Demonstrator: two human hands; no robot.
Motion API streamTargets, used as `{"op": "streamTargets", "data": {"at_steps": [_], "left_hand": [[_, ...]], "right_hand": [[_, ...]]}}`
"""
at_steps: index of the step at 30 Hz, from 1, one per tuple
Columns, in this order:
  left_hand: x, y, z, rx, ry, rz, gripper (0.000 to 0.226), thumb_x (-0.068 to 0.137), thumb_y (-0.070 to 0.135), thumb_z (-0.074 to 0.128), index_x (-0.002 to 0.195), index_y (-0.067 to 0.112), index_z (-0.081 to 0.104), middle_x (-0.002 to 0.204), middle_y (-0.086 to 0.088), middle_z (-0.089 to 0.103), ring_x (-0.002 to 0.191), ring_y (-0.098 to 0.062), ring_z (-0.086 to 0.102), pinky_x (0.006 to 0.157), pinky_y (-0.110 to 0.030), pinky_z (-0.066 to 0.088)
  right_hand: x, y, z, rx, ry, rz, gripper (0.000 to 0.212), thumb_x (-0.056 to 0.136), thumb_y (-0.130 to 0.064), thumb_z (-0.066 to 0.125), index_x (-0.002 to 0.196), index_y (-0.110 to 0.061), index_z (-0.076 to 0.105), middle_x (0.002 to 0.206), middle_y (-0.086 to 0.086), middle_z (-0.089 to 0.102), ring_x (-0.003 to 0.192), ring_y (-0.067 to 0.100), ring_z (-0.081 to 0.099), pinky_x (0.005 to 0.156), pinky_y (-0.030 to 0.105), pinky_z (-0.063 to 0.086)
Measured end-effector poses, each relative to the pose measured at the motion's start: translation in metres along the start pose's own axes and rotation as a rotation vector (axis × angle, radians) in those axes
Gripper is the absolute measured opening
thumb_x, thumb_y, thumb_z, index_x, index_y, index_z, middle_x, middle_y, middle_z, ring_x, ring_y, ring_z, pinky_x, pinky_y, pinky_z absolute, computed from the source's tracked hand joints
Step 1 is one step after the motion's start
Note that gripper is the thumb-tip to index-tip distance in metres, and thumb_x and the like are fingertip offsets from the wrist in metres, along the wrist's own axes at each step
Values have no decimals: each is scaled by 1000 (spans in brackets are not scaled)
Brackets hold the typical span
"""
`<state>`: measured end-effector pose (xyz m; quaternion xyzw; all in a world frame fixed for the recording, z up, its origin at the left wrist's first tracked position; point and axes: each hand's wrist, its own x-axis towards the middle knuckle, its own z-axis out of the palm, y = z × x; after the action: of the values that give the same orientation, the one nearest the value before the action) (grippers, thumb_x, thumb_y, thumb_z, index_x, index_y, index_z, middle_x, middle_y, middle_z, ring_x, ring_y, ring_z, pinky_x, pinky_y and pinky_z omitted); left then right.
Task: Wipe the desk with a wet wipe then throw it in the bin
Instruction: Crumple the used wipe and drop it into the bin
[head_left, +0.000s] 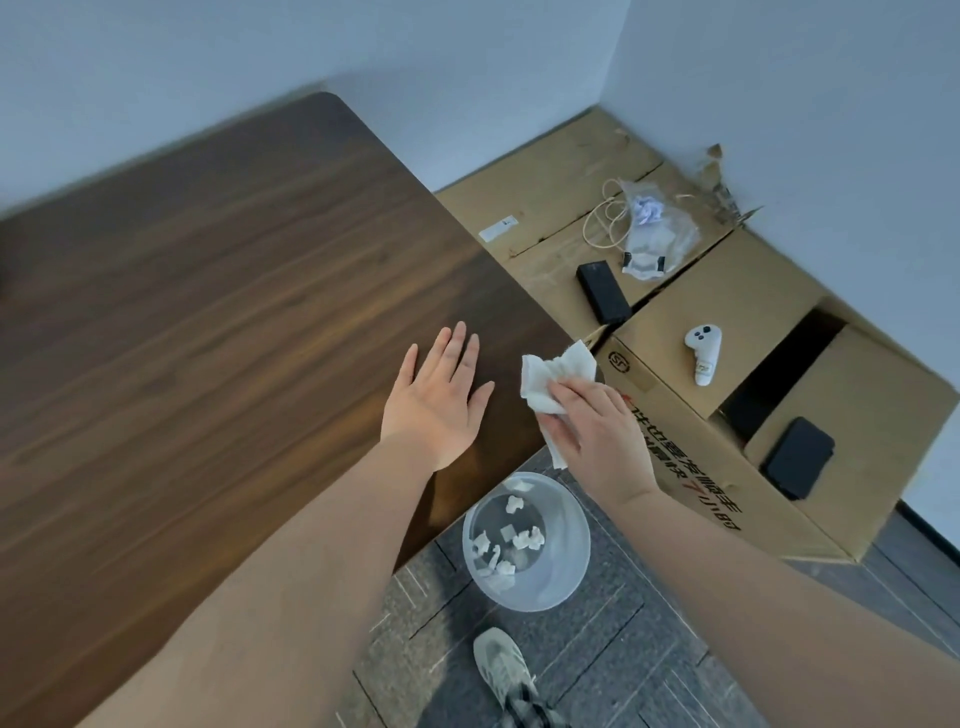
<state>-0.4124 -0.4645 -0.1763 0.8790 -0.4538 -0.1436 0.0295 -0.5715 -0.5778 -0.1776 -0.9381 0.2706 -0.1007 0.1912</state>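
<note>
The left hand (439, 400) lay palm down on the dark wooden desk (208, 312) near its right edge, its fingers (457, 345) spread flat and straight, gripping nothing; the forearm reached in from the lower left, bare to the frame's edge. The right hand (597, 431) was at the desk's right edge, knuckles up, wrist bent slightly inward; its fingers (571, 389) were curled down and closed on the white wet wipe (556, 374), which bunched out beyond the fingertips towards the far side and trailed a crumpled end below the thumb, over the edge of the desk; whether the wipe touched the surface could not be told. The two hands were near each other but apart. On the grey carpeted floor, below the right hand and just beside the desk's edge, stood the translucent round bin (566, 561), with several crumpled white scraps inside. To the right sat cardboard boxes (727, 301), bearing a white controller (704, 353) and dark flat devices.
</note>
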Motion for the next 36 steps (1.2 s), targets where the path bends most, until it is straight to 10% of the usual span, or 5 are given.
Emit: {"op": "streamTargets", "data": {"at_steps": [7,18,31,36], "left_hand": [[10,32,10,9,47,80,60,96,50,6,149,24,0,159,4,-4,145,-13,-9,118,-43,-6],[13,37,20,25,135,53,60,95,52,7,149,27,6,159,5,3,145,-13,-3,118,-42,-1],[14,38,30,44,225,63,57,96,51,15,148,28,21,158,3,17,145,-14,10,119,-42,5],[15,38,29,54,206,59,57,96,52,16,148,29,19,158,4,15,145,-14,8,118,-40,3]], "right_hand": [[-39,27,0,129,8,162,9,87,-6,65,94,-7,70,85,3,65,71,20,58,58,26,43],[-75,65,78,33,-442,482,25,97,-25,47,110,-13,64,111,5,64,99,25,59,79,35,47],[-99,81,168,130,-574,761,29,100,-27,42,117,-11,59,114,11,66,101,29,61,78,38,49],[-103,88,178,197,-606,740,48,97,-30,49,141,-12,39,142,6,48,128,24,46,100,36,39]]}}
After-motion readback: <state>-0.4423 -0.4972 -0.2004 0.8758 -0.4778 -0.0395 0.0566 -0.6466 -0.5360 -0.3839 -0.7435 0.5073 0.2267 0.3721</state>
